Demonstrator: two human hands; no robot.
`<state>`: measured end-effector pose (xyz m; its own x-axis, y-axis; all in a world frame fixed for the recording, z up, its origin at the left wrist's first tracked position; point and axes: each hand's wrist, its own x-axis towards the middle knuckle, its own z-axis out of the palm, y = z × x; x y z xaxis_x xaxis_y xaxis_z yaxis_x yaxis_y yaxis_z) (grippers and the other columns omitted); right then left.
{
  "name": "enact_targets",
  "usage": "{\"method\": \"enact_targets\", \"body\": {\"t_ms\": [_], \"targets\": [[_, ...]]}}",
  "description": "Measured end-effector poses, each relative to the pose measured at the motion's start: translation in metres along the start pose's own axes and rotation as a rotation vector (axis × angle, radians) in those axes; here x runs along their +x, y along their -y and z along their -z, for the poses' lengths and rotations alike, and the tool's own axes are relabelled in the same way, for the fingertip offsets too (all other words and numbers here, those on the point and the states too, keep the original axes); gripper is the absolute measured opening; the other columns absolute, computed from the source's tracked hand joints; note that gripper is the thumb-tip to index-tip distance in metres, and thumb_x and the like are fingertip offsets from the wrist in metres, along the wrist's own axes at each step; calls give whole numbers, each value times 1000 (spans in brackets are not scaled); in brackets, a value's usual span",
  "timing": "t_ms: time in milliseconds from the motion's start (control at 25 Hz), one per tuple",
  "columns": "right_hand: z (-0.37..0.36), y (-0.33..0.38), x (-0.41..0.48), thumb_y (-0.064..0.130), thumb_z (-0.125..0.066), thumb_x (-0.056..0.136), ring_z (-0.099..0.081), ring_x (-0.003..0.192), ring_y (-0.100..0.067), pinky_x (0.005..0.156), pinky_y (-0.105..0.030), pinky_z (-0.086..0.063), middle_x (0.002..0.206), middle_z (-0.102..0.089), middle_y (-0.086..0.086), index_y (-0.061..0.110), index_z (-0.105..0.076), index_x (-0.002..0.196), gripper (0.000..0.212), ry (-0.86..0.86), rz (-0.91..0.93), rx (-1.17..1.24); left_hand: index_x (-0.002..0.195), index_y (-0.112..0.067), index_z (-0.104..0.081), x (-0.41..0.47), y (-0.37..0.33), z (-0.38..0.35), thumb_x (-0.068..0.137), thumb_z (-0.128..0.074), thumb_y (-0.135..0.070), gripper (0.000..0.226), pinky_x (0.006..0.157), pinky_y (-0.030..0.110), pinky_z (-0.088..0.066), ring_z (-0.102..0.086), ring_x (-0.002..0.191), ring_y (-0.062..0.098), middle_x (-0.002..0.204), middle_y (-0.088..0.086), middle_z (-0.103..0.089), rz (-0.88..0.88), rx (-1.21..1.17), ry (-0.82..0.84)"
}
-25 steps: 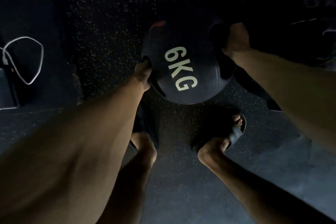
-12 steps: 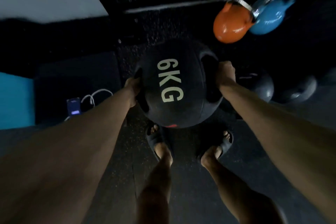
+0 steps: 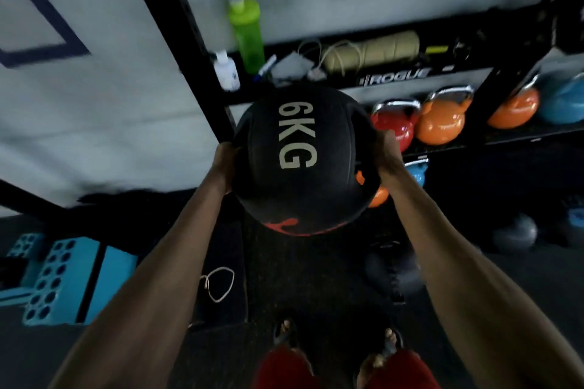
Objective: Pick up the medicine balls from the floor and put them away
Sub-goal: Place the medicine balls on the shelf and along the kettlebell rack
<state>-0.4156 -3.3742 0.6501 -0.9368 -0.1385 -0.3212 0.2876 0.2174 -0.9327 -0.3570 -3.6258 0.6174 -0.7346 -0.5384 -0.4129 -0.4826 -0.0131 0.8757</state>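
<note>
A black medicine ball (image 3: 303, 180) marked "6KG", with a red mark on its underside, is held up in front of me at about shelf height. My left hand (image 3: 225, 164) grips its left side handle and my right hand (image 3: 388, 156) grips its right side handle. Both arms are stretched forward. Behind the ball stands a black storage rack (image 3: 202, 50). Another dark ball (image 3: 393, 268) lies on the floor to the right, dim and blurred, and a further dark round shape (image 3: 515, 235) sits at the far right.
The rack's shelf holds a green bottle (image 3: 248, 31), a small white bottle (image 3: 226, 71) and a rolled tan item (image 3: 373, 50). Red (image 3: 395, 125) and orange (image 3: 442, 120) kettlebells sit on a lower shelf. A blue block (image 3: 63, 281) and a white cord (image 3: 219, 284) lie on the floor to my left.
Both hands have lifted the 6KG ball from near the floor up to shelf height. The view has risen from the floor to the rack and wall.
</note>
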Motion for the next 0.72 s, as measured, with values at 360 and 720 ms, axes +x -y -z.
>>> {"method": "enact_targets", "body": {"t_ms": [360, 720], "targets": [[59, 166, -1, 34, -57, 75, -60, 73, -13, 68, -30, -52, 72, -64, -2, -16, -58, 116, 65, -92, 262, -106, 96, 0, -65, -53, -174, 13, 98, -53, -19, 22, 63, 36, -49, -60, 77, 30, 87, 20, -58, -356, 17, -30], [138, 290, 52, 3, -56, 87, -54, 49, -28, 39, -25, -42, 65, -57, -18, -1, -56, 67, 20, -211, 459, -91, 99, -3, -61, -89, -318, -31, 101, -47, -9, 15, 37, 17, -39, -50, 75, 25, 87, 19, -52, -617, 1, -136]]}}
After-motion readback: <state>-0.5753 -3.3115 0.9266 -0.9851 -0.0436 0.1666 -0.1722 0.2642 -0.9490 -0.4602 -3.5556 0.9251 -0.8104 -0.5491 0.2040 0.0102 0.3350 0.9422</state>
